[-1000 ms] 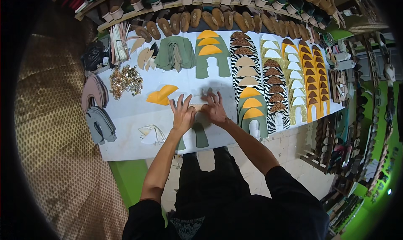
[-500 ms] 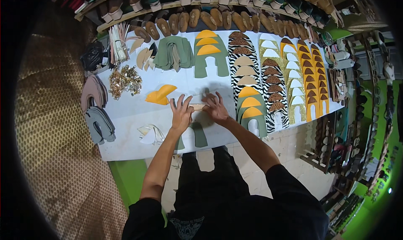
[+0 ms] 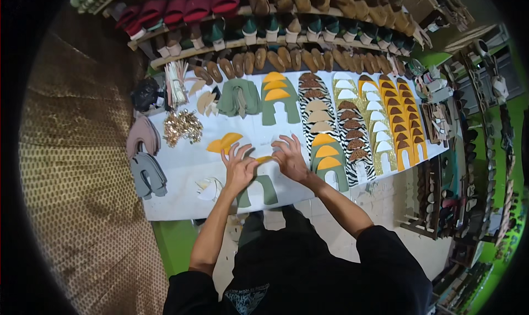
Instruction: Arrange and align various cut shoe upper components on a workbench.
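Observation:
Close to the table's front edge, a small yellow piece [image 3: 264, 159], shown nearly edge-on, is stretched between my hands. My left hand [image 3: 240, 169] pinches its left end, other fingers raised. At its right end my right hand [image 3: 290, 159] pinches it the same way. Just below lies a green U-shaped cutout [image 3: 267, 189], partly covered by my left hand and forearm. Overlapping yellow half-round pieces [image 3: 225, 142] rest beyond my left hand. White and cream scraps [image 3: 209, 188] lie left of my left wrist.
Overlapping cutouts in green, zebra print [image 3: 312, 108], glitter gold and yellow fill the table's right side. A green stack [image 3: 239, 97], gold trimmings [image 3: 183, 128], and pink and grey piles [image 3: 149, 174] sit at left. Shelved shoes [image 3: 275, 33] line the back.
The piece between my hands showed a pale face; now it shows yellow. My view has tilted up, so more shelves appear at the back. Both hands stay near the green cutout.

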`<move>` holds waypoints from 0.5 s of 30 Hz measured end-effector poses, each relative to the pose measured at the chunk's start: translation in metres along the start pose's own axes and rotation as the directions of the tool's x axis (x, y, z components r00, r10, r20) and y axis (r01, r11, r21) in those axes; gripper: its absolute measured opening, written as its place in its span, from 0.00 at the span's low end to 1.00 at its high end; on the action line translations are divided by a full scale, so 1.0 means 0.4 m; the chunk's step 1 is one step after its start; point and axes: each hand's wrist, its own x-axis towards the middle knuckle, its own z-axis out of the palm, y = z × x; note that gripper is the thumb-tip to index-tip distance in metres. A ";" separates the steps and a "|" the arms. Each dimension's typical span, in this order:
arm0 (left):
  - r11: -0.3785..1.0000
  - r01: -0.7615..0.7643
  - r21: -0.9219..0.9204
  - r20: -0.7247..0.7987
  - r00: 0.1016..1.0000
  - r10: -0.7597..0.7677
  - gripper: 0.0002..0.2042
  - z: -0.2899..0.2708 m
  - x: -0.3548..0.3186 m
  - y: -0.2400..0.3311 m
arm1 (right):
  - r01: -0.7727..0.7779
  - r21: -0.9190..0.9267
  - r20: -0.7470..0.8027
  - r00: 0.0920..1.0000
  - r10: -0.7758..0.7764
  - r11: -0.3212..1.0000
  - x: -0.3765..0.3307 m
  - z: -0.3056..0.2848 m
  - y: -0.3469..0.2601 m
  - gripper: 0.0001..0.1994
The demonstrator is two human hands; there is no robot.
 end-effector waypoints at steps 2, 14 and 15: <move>0.998 0.049 -0.034 0.013 0.999 -0.048 0.07 -0.033 -0.009 0.022 | 0.007 0.001 -0.043 0.999 -0.007 1.000 0.011 -0.041 -0.040 0.01; 0.994 -0.092 -0.057 -0.195 0.978 0.079 0.03 -0.232 -0.056 0.094 | 0.059 0.060 -0.080 0.995 -0.054 0.996 0.094 -0.148 -0.281 0.12; 0.993 -0.102 -0.065 -0.183 0.979 0.089 0.03 -0.242 -0.059 0.101 | 0.078 0.046 -0.077 0.994 -0.075 0.996 0.096 -0.146 -0.288 0.10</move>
